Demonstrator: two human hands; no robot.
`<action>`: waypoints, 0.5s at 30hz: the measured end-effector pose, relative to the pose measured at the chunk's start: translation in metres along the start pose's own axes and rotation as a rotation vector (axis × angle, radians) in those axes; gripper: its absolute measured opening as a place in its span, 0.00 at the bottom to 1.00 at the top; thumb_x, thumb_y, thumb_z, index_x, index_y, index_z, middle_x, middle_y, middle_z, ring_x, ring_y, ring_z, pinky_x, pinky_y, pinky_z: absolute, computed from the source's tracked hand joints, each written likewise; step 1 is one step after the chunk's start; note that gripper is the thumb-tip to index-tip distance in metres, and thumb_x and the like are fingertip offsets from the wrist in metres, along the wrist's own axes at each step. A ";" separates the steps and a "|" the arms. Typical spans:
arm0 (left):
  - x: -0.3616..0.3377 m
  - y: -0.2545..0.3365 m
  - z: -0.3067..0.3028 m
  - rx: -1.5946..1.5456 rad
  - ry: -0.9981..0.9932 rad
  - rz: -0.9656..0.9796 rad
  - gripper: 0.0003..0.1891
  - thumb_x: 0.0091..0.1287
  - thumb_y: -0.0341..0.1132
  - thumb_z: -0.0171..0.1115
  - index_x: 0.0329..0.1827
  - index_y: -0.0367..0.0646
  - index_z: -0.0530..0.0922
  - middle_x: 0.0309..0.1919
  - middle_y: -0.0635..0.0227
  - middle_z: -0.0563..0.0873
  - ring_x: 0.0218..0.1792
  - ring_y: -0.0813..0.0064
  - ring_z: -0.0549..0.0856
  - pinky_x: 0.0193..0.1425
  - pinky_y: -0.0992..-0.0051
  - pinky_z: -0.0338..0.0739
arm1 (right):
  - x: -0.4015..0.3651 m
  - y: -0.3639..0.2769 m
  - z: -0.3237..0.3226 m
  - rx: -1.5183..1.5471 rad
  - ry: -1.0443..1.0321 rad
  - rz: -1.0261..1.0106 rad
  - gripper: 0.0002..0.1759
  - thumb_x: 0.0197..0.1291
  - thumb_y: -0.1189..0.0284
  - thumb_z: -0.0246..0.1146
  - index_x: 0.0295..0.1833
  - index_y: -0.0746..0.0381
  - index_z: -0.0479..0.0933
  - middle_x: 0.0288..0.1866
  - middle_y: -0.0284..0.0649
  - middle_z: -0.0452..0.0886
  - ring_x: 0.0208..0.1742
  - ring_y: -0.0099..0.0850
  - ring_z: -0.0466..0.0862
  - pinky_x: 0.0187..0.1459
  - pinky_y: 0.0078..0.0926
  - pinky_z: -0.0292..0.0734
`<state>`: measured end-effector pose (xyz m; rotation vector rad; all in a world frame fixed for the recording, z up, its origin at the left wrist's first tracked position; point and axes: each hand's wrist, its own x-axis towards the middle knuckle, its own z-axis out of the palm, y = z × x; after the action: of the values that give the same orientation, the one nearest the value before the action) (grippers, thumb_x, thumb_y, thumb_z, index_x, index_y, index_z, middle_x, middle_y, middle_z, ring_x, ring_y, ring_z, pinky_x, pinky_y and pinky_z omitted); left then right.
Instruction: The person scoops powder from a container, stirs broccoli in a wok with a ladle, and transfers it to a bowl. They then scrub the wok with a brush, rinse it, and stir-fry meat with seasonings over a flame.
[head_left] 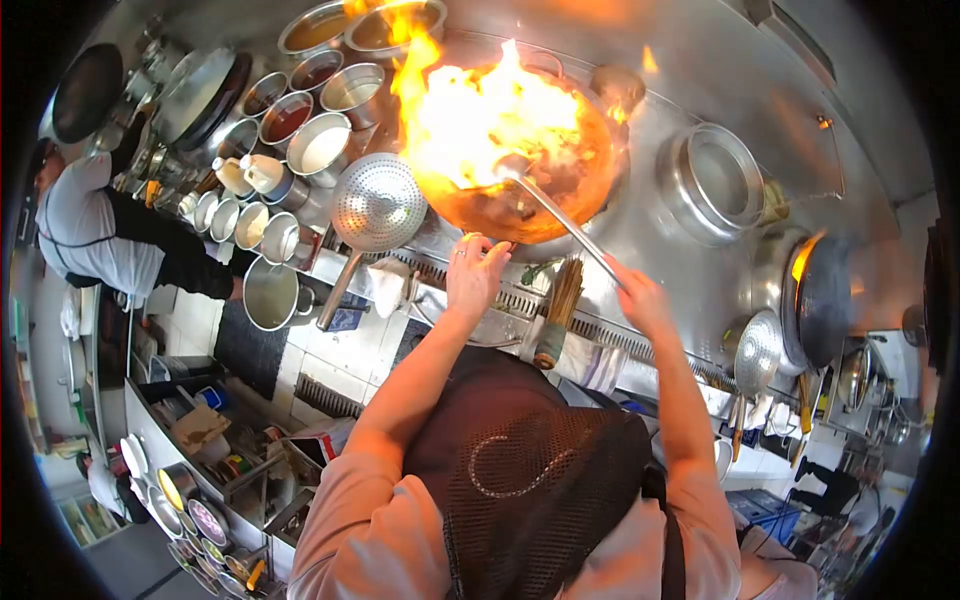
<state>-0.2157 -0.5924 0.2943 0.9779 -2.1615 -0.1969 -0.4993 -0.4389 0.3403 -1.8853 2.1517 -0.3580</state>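
A large wok (490, 215) sits on the range in front of me, and tall flames rise out of it over most of its inside. My left hand (474, 275) is closed at the wok's near edge, its fingers bent over the rim. A long metal ladle (560, 213) slants into the wok, its bowl partly lost in the glare. Wrapped round the ladle's handle end is my right hand (640, 298). The food in the wok is dark and cannot be made out. Between my forearms lies a bamboo wok brush (562, 308).
Left of the wok rests a perforated strainer (378, 200). Beyond it stand several metal pots of liquids, including a white one (318, 143). Nested metal pots (712, 183) and a second strainer (757, 352) are at right. A person (105, 220) stands at far left.
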 end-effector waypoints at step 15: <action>-0.058 -0.021 -0.096 -0.293 -0.126 -0.176 0.18 0.66 0.30 0.64 0.59 0.45 0.78 0.57 0.54 0.74 0.64 0.49 0.74 0.64 0.57 0.75 | -0.017 -0.116 0.029 0.411 0.345 -0.127 0.32 0.68 0.79 0.57 0.76 0.67 0.59 0.45 0.38 0.78 0.31 0.21 0.71 0.33 0.22 0.71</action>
<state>-0.1125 -0.5519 0.3214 1.0049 -2.0814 -0.6560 -0.3798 -0.4371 0.3543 -1.8196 1.9512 -1.1304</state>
